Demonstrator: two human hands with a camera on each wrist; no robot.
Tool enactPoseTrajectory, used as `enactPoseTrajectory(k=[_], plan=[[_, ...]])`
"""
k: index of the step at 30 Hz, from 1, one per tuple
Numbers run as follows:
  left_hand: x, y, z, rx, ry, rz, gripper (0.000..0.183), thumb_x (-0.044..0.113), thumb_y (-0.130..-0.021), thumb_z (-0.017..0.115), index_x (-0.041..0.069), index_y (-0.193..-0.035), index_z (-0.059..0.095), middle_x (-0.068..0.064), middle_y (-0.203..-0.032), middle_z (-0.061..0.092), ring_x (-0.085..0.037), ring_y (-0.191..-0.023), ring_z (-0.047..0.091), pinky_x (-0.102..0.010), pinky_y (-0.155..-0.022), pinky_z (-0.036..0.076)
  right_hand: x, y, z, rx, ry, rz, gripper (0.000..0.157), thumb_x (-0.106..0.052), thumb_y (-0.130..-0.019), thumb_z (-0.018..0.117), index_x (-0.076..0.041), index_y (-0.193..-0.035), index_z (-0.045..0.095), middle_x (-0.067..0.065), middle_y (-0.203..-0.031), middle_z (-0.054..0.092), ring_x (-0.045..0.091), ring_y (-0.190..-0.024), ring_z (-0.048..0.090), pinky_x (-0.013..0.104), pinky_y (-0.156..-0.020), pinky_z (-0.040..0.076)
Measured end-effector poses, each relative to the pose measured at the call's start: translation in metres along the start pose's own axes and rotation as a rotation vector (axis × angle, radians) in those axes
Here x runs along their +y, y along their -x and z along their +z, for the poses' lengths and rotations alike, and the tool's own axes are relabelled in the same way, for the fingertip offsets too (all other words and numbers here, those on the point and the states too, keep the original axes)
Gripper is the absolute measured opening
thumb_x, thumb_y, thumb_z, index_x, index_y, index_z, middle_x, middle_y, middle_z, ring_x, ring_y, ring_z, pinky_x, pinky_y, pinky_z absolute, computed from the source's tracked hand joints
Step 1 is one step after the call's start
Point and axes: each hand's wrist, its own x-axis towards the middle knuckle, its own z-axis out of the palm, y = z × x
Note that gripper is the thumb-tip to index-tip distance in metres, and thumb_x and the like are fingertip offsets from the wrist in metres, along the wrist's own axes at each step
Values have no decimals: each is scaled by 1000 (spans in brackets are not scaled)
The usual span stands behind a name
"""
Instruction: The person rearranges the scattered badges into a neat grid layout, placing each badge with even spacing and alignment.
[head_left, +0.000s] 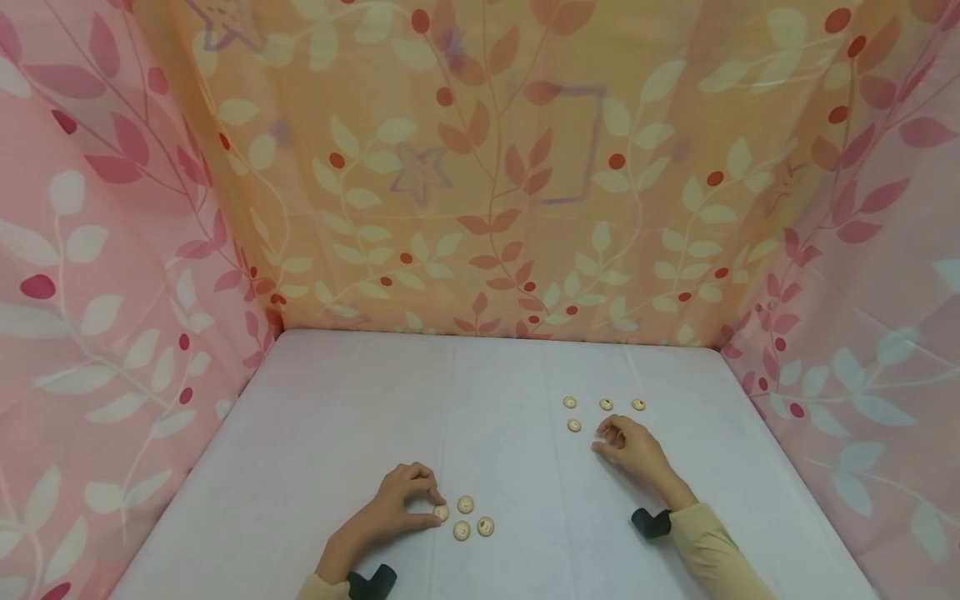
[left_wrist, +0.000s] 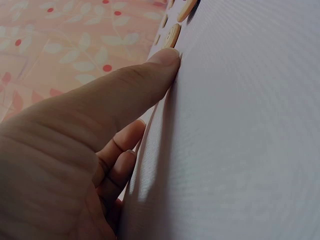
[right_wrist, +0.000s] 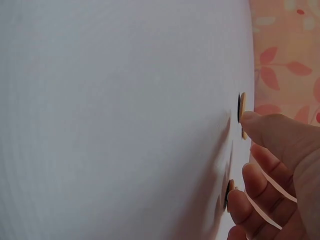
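Note:
Thumb and forefinger of my left hand [head_left: 397, 504] pinch a round, pale wooden button [head_left: 441, 513] at its edges, on the white tabletop. Beside it lie three similar buttons, one being the button [head_left: 486, 526] furthest right. In the left wrist view, the thumb tip meets a button [left_wrist: 172, 36]. My right hand [head_left: 636, 450] hovers low by a second group of several buttons, the nearest being the left front button [head_left: 573, 425]. Its fingers are loosely bent, thumb apart from them, with nothing visible between. In the right wrist view, a button [right_wrist: 243, 106] appears beyond the thumb tip.
A white cloth covers the table [head_left: 360, 400]. Leaf-patterned curtains enclose it: an orange curtain [head_left: 480, 167] behind and pink curtains at both sides. Dark wrist devices, such as the right device [head_left: 651, 523], stick out near the sleeves.

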Motion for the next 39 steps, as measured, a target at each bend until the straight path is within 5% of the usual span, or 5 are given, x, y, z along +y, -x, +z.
enactPoseTrajectory(k=[17, 31, 39], plan=[[-2, 0, 1, -1, 0, 8, 18, 44, -71, 75, 35, -84, 66, 17, -99, 50, -9, -96, 40, -43, -86, 30, -26, 3, 18, 5, -58, -112, 21, -24, -74, 78, -15, -87, 63, -8, -72, 53, 3, -62, 43, 21, -55, 38], [-4, 0, 4, 20, -6, 23, 19, 45, -70, 75, 36, -84, 65, 18, -99, 50, -8, -96, 41, -43, -86, 30, -50, 6, 36, -97, -113, -136, 21, -28, -75, 77, -20, -86, 62, -9, -72, 53, 3, -63, 45, 20, -57, 39], [-4, 0, 3, 15, 0, 11, 18, 44, -71, 75, 37, -85, 65, 18, -100, 50, -8, -96, 40, -43, -86, 29, -63, 8, 48, -107, -121, -234, 19, -28, -75, 77, -20, -85, 62, -9, -72, 53, 2, -61, 45, 19, -56, 39]])
